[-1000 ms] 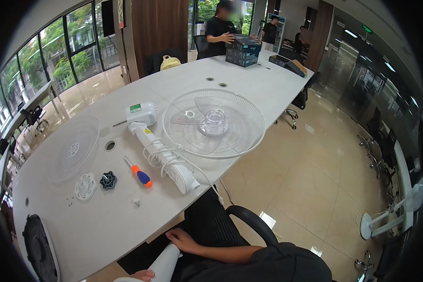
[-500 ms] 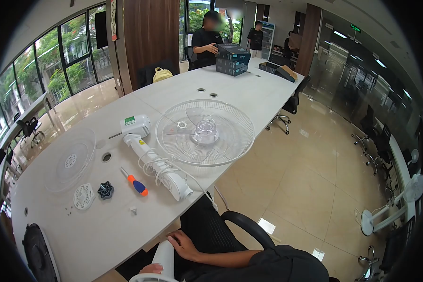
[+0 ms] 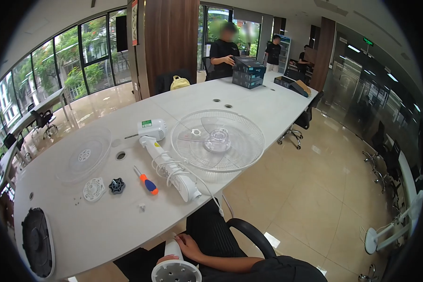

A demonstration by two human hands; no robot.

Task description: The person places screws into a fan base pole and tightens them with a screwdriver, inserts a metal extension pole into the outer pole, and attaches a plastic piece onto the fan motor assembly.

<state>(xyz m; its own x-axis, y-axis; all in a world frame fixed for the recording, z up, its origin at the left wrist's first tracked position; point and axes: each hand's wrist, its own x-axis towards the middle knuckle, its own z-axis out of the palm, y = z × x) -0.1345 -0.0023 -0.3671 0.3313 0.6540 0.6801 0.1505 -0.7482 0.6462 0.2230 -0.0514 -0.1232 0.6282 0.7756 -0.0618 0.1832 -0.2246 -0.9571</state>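
Observation:
My left hand (image 3: 166, 258), mostly hidden, is wrapped round a white tube (image 3: 172, 249) low in the view. The tube's flared round end (image 3: 176, 272), with several holes, points up toward the camera. Fingers of my right hand (image 3: 189, 247) curl over the tube's far end. On the table (image 3: 122, 235) lie a white fan body (image 3: 169, 169) with its cord wound round it, a clear fan blade in a round grille (image 3: 218, 141), an orange and blue screwdriver (image 3: 148, 184), a dark star-shaped knob (image 3: 117, 186) and a white perforated disc (image 3: 94, 189).
A second round grille (image 3: 83, 155) and a black-and-white base (image 3: 37, 242) lie at the left. Small screws (image 3: 77, 202) and a small white piece (image 3: 142, 207) are nearby. A person (image 3: 224, 51) touches stacked boxes (image 3: 248, 73) at the far side. A chair armrest (image 3: 254, 235) is beside me.
The tube has tilted in my hands, so its flared end now faces up and shows its holes. The head view has shifted. The person behind has moved a hand on the boxes.

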